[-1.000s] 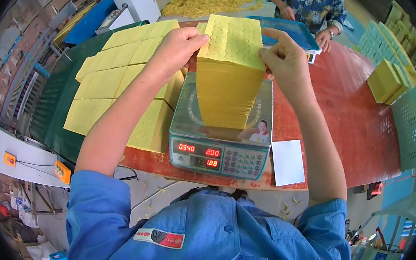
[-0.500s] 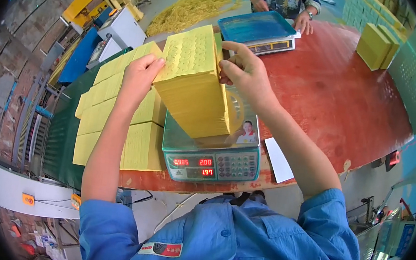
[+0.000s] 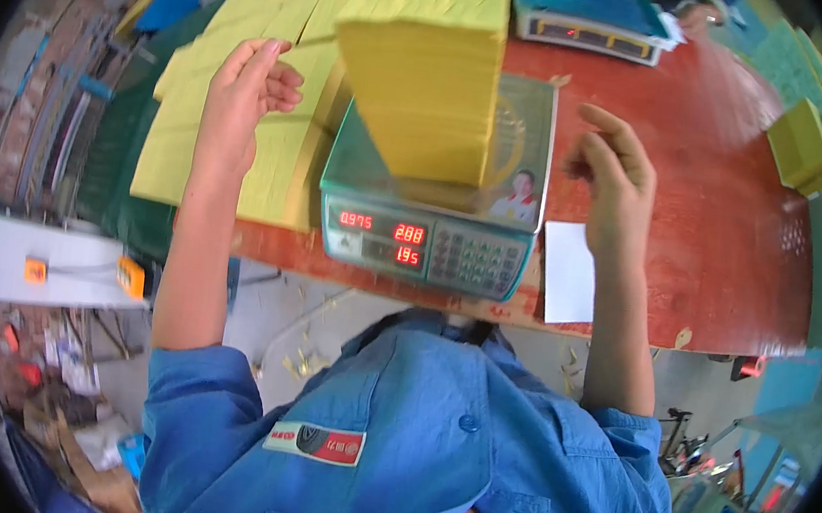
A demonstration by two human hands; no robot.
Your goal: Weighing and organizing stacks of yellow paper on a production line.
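Note:
A tall stack of yellow paper sheets stands on the pan of a green-edged digital scale, whose red display is lit. To the left of this stack, my left hand hovers with loosely bent fingers, holding nothing, over other yellow paper stacks. My right hand is raised right of the scale, apart from the stack, its fingers loosely curled and slightly blurred with nothing visible in them. Beneath my right hand and wrist lies a white sheet of paper on the red table.
Rows of yellow paper stacks fill the left side. A second scale with a blue tray stands beyond, with a co-worker's hand near it. Yellow blocks stand at the right of the red table.
Both hands have let go of the top of the stack and drawn apart to either side. The scale's lit reading has changed. The view has tilted down and nearer.

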